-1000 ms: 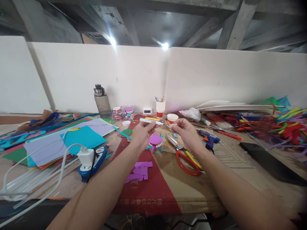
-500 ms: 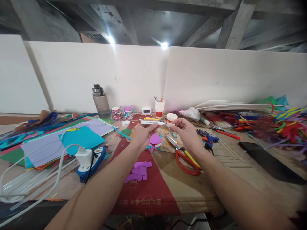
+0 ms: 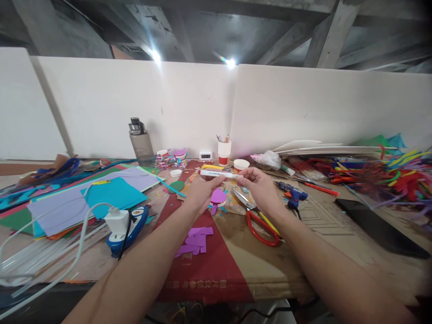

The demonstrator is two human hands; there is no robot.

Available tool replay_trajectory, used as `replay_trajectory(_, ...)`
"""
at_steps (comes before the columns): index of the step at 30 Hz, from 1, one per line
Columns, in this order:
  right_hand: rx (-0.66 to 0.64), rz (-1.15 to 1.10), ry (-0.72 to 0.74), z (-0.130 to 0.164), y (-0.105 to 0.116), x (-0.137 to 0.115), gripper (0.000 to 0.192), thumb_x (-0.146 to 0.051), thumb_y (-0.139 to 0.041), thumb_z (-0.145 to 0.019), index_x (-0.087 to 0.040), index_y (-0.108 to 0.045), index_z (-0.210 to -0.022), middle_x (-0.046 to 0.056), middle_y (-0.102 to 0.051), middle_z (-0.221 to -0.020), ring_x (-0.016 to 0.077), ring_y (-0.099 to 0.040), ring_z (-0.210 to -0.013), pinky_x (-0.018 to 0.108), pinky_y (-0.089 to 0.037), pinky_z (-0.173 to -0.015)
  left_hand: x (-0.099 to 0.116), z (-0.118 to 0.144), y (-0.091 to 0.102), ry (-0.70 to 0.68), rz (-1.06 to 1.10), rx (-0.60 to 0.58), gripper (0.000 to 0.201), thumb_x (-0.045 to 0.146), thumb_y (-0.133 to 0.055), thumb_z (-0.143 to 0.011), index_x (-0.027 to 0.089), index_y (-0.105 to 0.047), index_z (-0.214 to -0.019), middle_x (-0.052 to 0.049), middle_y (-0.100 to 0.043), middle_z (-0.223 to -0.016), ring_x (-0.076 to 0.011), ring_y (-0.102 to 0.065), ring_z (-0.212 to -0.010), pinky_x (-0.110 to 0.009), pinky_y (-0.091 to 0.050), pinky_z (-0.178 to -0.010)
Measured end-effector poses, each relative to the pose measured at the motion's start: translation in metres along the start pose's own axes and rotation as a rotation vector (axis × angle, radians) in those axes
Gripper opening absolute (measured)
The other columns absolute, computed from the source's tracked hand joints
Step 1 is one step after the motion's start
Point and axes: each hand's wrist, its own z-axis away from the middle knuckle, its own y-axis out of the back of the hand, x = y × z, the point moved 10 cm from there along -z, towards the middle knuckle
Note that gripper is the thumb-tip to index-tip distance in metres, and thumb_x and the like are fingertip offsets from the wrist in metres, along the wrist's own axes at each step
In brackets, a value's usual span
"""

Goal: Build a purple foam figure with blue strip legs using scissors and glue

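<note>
A white marker pen (image 3: 216, 173) lies level between my two hands above the middle of the table. My left hand (image 3: 202, 191) is closed around its left part. At the pen's right end, my right hand (image 3: 254, 182) pinches with thumb and fingers. Just below the pen sits a small craft piece with a purple paper top (image 3: 218, 196), partly hidden by my left hand. Red-handled scissors (image 3: 261, 228) lie under my right forearm, blades pointing towards the craft piece. Purple paper strips (image 3: 195, 240) lie on the red area near my left forearm.
Coloured paper sheets (image 3: 114, 196) and a blue power strip (image 3: 126, 236) are at the left. A bottle (image 3: 141, 144), paper cups (image 3: 224, 153) and small clock (image 3: 205, 155) stand along the back. At the right are a glue gun (image 3: 296, 196), a black tablet-like slab (image 3: 380, 227) and colourful pipe cleaners (image 3: 401, 180).
My right hand has moved slightly left along the pen's right end, closer to my left hand. The view has shifted a little; the things on the table have not moved.
</note>
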Motion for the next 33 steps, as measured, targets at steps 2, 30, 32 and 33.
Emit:
replay_trajectory(2, 0.003, 0.006, -0.013, 0.001, 0.0, 0.0, 0.027, -0.041, -0.077, -0.068, -0.02, -0.063, -0.076, -0.002, -0.062, -0.068, 0.0133, -0.056, -0.066, 0.028, -0.043, -0.067, 0.003, 0.001, 0.0, -0.024, -0.04, 0.003, 0.037, 0.025, -0.09, -0.05, 0.012, -0.071, -0.079, -0.005, -0.071, -0.074, -0.0144, -0.064, -0.071, -0.026, -0.049, -0.07)
replay_trajectory(30, -0.099, 0.484, 0.318, -0.042, -0.039, -0.067, 0.013, -0.028, -0.062, -0.078, -0.022, -0.066, -0.089, 0.002, -0.065, -0.079, 0.0171, -0.059, -0.068, 0.033, -0.048, -0.066, 0.038, 0.011, -0.002, -0.418, -0.714, 0.007, 0.026, 0.024, -0.071, -0.075, 0.022, -0.069, -0.101, -0.006, -0.069, -0.098, -0.0182, -0.061, -0.08, -0.031, -0.047, -0.077)
replay_trajectory(32, -0.013, 0.408, 0.24, -0.082, -0.026, -0.064, 0.017, -0.032, -0.059, -0.078, -0.02, -0.064, -0.091, 0.0, -0.062, -0.071, 0.0169, -0.059, -0.062, 0.032, -0.048, -0.063, 0.037, 0.011, 0.003, -0.41, -0.733, 0.053, 0.023, 0.025, -0.066, -0.079, 0.021, -0.067, -0.102, -0.007, -0.068, -0.1, -0.0185, -0.061, -0.084, -0.031, -0.047, -0.077)
replay_trajectory(33, 0.03, 0.397, 0.214, -0.102, -0.022, -0.062, 0.019, -0.032, -0.06, -0.077, -0.02, -0.063, -0.092, 0.0, -0.061, -0.07, 0.0168, -0.06, -0.062, 0.032, -0.049, -0.062, 0.036, 0.013, 0.003, -0.412, -0.77, 0.052, 0.019, 0.024, -0.063, -0.081, 0.02, -0.067, -0.1, -0.007, -0.068, -0.099, -0.0188, -0.061, -0.085, -0.032, -0.047, -0.078)
